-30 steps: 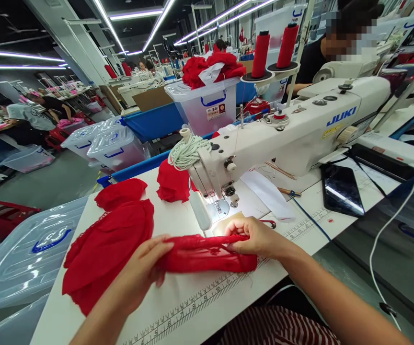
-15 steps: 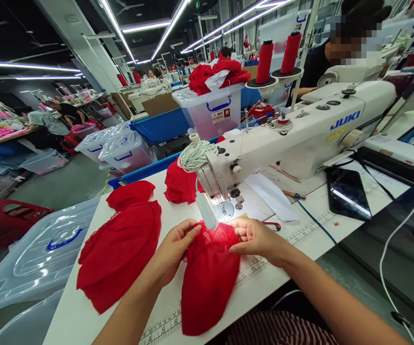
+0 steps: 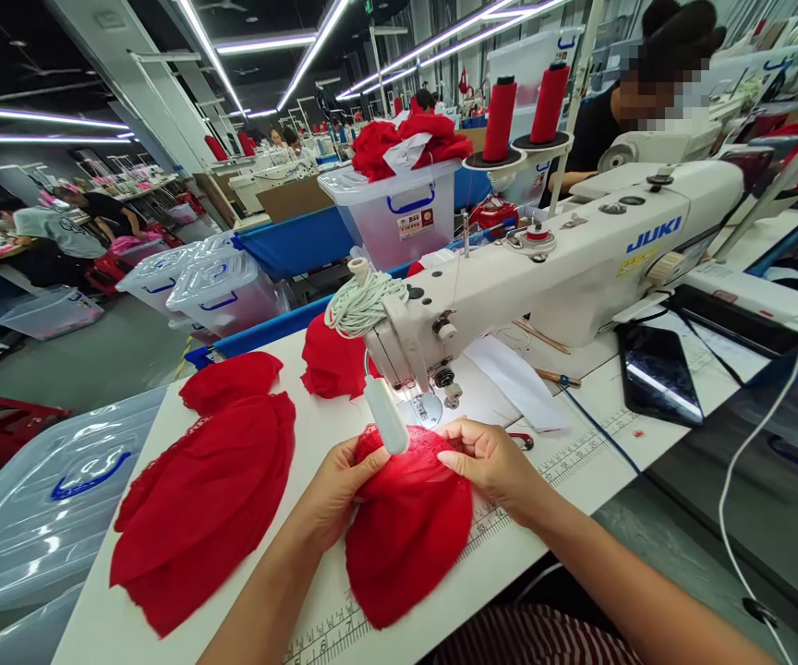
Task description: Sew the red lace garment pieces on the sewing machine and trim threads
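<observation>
- Cloth, red and lace-edged (image 3: pixel 409 554): held by its upper edge between both hands, in front of the sewing machine (image 3: pixel 538 277); its rounded lower part spreads over the tabletop (image 3: pixel 320 429) and covers some of the printed ruler (image 3: pixel 322 641).
- Left hand (image 3: pixel 335 480): closed to a pinch on the cloth's upper left, thumb on top; I cannot make out all of the fingers beneath.
- Right hand (image 3: pixel 492 462): likewise pinched, gripping the upper right edge, thumb extended and fingers curled.
- Lamp, white (image 3: pixel 385 416): in my view it overlaps the lace edge between the hands, which is brightly lit; I cannot tell whether they touch.
- Needle plate (image 3: pixel 430 408): just beyond the lace, below the machine's head.
- Red pieces, left: a large layered one (image 3: pixel 209 517) lies near the left forearm, a smaller one (image 3: pixel 233 380) beyond it; a third (image 3: pixel 330 356) rests beside the machine's head.
- White strip (image 3: pixel 516 383): flat, beyond the right hand.
- Phone, dark (image 3: pixel 658 369): farther right on the tabletop.
- Cord bundle, pale green (image 3: pixel 364 305): hung at the machine's head end.
</observation>
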A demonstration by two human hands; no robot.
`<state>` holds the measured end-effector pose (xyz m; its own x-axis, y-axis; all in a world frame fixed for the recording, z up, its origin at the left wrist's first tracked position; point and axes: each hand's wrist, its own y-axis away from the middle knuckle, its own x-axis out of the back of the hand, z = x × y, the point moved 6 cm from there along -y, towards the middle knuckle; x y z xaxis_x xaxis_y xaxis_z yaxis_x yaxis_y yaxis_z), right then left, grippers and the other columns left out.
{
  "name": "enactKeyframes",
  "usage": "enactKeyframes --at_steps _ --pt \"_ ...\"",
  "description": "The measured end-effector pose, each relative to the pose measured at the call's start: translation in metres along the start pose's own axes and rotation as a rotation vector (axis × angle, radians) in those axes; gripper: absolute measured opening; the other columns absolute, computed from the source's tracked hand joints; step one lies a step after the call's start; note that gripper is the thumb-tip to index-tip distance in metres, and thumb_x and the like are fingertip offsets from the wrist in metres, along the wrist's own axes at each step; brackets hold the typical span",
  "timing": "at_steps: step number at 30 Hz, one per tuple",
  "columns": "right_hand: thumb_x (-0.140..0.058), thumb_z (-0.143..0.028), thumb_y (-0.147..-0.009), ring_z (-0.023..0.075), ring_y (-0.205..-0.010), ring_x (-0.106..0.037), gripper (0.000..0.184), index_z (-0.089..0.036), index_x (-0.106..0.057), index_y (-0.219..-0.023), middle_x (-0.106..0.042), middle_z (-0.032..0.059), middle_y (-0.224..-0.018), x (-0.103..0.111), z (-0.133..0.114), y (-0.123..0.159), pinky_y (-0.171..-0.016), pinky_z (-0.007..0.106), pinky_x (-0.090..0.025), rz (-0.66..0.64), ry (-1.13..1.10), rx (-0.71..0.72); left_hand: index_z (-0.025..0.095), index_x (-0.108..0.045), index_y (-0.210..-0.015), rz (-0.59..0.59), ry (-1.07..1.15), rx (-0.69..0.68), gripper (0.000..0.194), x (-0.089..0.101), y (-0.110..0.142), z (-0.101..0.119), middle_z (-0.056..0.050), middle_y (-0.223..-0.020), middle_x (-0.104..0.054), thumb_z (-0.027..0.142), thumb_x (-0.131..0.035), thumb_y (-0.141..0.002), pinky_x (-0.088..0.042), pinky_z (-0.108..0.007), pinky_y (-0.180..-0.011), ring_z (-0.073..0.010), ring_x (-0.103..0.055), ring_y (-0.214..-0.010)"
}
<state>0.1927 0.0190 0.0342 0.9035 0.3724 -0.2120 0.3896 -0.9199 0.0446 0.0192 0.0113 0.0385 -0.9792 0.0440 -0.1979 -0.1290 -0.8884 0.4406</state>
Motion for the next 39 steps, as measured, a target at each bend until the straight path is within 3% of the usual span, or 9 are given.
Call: enactKeyframes --at_steps 6,11,14,17,20,24,28,32,39 --pt "-0.062 -0.040 -0.081 0.0194 -0.081 -0.061 0.021 -0.020 -0.063 -0.088 -0.065 0.0026 -0.082 -0.002 -0.002 -0.001 -0.075 0.032 -0.049 0.013 0.064 0.021 0.017 -0.068 -0.081 -0.029 -0.047 -0.011 0.031 0.001 0.002 0.002 0.001 -0.068 -0.065 0.037 -0.081 -0.062 -0.041 -0.019 -0.055 -0.0107 -0.054 -0.060" --pt "-0.057 -0.038 -0.084 0.0154 -0.072 -0.055 0.020 -0.020 -0.064 -0.079 -0.062 0.0013 -0.080 -0.007 -0.012 0.003 -0.066 0.027 -0.044 -0.053 0.190 0.077 0.014 -0.067 -0.081 -0.472 -0.358 0.077 0.056 -0.007 0.022 0.005 -0.001 -0.063 -0.057 0.065 -0.071 -0.059 -0.024 -0.019 -0.043 -0.0097 -0.046 -0.053" --pt "-0.057 -0.031 -0.085 0.0141 -0.070 -0.053 0.016 -0.020 -0.066 -0.079 -0.060 -0.0005 -0.074 -0.022 -0.017 0.009 -0.065 0.026 -0.041 -0.233 0.284 0.115 0.019 -0.064 -0.101 -0.376 -0.378 -0.052 0.062 -0.005 0.026 0.019 -0.006 -0.081 -0.062 0.065 -0.070 -0.060 -0.021 -0.019 -0.043 -0.0152 -0.053 -0.069" --pt "-0.054 -0.027 -0.087 0.0145 -0.072 -0.054 0.015 -0.021 -0.067 -0.084 -0.062 -0.0006 -0.075 -0.032 -0.018 0.013 -0.065 0.026 -0.041 -0.295 0.343 0.134 0.017 -0.067 -0.086 -0.344 -0.416 -0.028 0.041 -0.014 0.029 0.015 0.002 -0.064 -0.053 0.050 -0.076 -0.064 -0.018 -0.020 -0.045 -0.0087 -0.040 -0.055" --pt "-0.053 -0.023 -0.087 0.0166 -0.076 -0.057 0.012 -0.021 -0.064 -0.081 -0.064 0.0012 -0.079 -0.029 -0.025 0.012 -0.070 0.028 -0.043 -0.102 0.457 0.247 0.014 -0.065 -0.068 -0.340 -0.406 0.096 0.031 -0.022 0.030 0.000 0.007 -0.051 -0.039 0.044 -0.070 -0.073 -0.016 -0.021 -0.044 -0.0052 -0.024 -0.046" --pt "-0.047 -0.021 -0.089 0.0166 -0.075 -0.056 0.014 -0.022 -0.059 -0.081 -0.064 0.0032 -0.081 -0.017 -0.035 0.023 -0.067 0.028 -0.043 0.269 0.587 0.409 0.015 -0.064 -0.071 -0.215 -0.126 0.089 0.030 -0.022 0.028 -0.005 0.003 -0.061 -0.055 0.043 -0.073 -0.071 -0.030 -0.018 -0.049 -0.0065 -0.042 -0.052" --pt "-0.051 -0.029 -0.090 0.0133 -0.061 -0.054 0.014 -0.021 -0.060 -0.083 -0.062 0.0009 -0.074 -0.029 -0.032 0.027 -0.056 0.024 -0.041 0.231 0.690 0.408 0.015 -0.069 -0.079 -0.121 -0.051 0.032 0.027 -0.020 0.027 -0.003 -0.001 -0.072 -0.064 0.039 -0.076 -0.069 -0.038 -0.019 -0.057 -0.0101 -0.053 -0.063" --pt "-0.053 -0.029 -0.089 0.0149 -0.069 -0.058 0.012 -0.019 -0.059 -0.085 -0.064 0.0029 -0.080 -0.038 -0.039 0.030 -0.062 0.025 -0.045 0.369 0.857 0.580 0.017 -0.070 -0.085 -0.072 -0.079 0.004 0.028 -0.018 0.027 -0.004 0.001 -0.065 -0.060 0.040 -0.075 -0.070 -0.034 -0.017 -0.050 -0.0076 -0.048 -0.056" --pt "-0.049 -0.019 -0.089 0.0160 -0.075 -0.058 0.015 -0.021 -0.060 -0.079 -0.061 0.0023 -0.077 -0.041 -0.036 0.024 -0.066 0.027 -0.046 0.369 0.820 0.605 0.014 -0.067 -0.080 -0.138 -0.007 0.059 0.027 -0.022 0.026 -0.012 0.003 -0.059 -0.055 0.038 -0.074 -0.072 -0.030 -0.013 -0.042 -0.0031 -0.041 -0.046"
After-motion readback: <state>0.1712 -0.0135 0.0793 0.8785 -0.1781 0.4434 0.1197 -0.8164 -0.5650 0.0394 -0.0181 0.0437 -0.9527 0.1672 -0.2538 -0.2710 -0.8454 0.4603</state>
